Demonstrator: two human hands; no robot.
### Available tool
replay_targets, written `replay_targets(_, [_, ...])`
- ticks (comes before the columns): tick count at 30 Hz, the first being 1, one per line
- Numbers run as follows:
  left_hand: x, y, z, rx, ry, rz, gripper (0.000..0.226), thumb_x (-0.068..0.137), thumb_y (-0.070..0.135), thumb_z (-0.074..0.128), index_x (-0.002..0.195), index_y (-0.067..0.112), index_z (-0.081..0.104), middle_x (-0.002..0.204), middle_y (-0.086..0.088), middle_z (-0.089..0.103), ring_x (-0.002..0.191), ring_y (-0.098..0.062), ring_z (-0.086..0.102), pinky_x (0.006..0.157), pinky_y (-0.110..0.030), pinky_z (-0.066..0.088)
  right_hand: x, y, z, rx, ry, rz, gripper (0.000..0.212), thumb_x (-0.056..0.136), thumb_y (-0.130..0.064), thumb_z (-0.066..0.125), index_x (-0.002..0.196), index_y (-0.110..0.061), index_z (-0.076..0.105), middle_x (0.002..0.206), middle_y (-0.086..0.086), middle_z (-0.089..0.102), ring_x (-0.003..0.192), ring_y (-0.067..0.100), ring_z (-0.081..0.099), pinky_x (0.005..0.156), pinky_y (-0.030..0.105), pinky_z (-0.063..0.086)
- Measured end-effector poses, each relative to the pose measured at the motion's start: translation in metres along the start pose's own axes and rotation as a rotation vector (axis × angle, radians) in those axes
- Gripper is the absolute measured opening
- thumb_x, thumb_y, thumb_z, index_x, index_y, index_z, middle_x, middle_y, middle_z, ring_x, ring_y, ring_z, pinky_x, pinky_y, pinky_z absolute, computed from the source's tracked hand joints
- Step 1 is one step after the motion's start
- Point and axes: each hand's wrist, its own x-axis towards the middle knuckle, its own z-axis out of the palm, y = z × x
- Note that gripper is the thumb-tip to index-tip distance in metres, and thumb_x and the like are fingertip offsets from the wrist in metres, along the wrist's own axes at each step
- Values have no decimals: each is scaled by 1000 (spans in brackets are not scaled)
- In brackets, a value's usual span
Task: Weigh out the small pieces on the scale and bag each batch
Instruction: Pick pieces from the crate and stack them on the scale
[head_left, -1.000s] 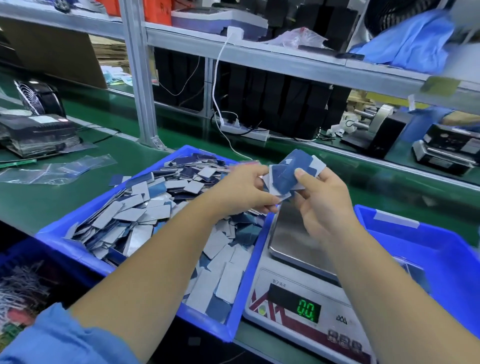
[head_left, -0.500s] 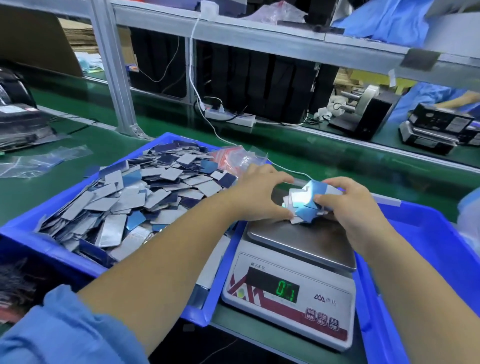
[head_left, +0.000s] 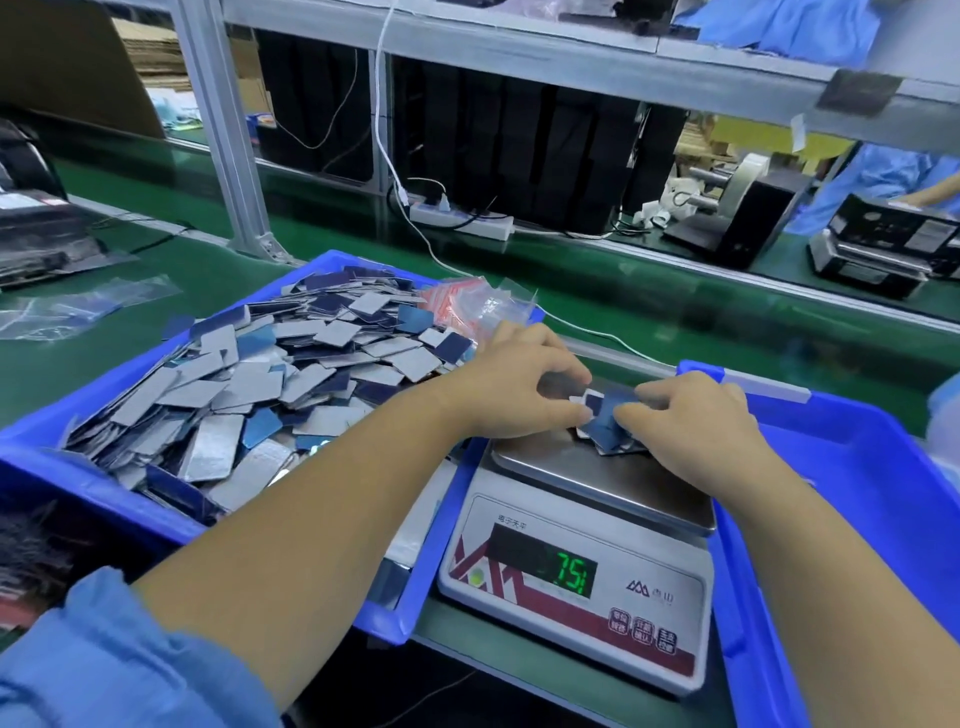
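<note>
Two hands set a small batch of blue pieces on the scale pan.

Both hands meet over the far part of the steel pan of the scale (head_left: 597, 525), whose green display shows digits that are partly blurred. The left hand (head_left: 519, 387) curls its fingers (head_left: 563, 366) down onto the little batch of pieces (head_left: 605, 423), thumb and forefinger pinching at its left edge; the right hand (head_left: 696, 421) grips the same batch from the right with curled fingers, thumb on top. The batch lies on the pan between them. Just left of the scale, a blue bin (head_left: 47, 457) on the green counter (head_left: 675, 312) is heaped with grey and blue pieces (head_left: 270, 395), with clear bags (head_left: 483, 301) at its far corner. Another blue bin (head_left: 857, 493) sits to the right of the scale.
</note>
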Motion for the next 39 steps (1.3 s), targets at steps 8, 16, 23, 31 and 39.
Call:
replay_targets(8, [0,-3,-7,-142,261,-25,13,95,25,63,99,37,68,105,15,60,104,-3,49,81,-3,31,1,7,-9,286,177,-78,22,86,-35,60,106,-33,69,111,-6,67,106,21,57,83,34,46])
replay_targets(16, [2,-6,-5,-224,364,-95,27,91,14,56,79,36,66,71,14,55,67,-6,49,65,-21,44,3,9,-10,380,221,-115,9,86,-28,59,85,-30,68,88,-16,64,77,2,56,61,25,39])
replay_targets(23, [1,-5,-5,-266,379,-120,28,90,12,55,78,33,68,60,15,49,56,-1,44,54,-14,41,3,11,-9,428,226,-124,13,86,-26,59,79,-30,69,73,-15,63,55,-8,52,54,24,36])
replay_targets(31, [1,-5,-4,-261,370,-121,28,90,11,54,79,33,68,62,14,51,55,0,43,53,-12,40,4,13,-9,447,213,-127,12,86,-26,60,78,-29,69,61,-18,59,51,-6,52,52,24,36])
replay_targets(39, [1,-5,-4,-253,356,-130,27,91,13,54,80,33,68,65,10,53,52,1,44,50,-10,39,5,13,-7,431,195,-149,13,87,-24,59,80,-28,69,67,-16,58,62,5,51,56,26,37])
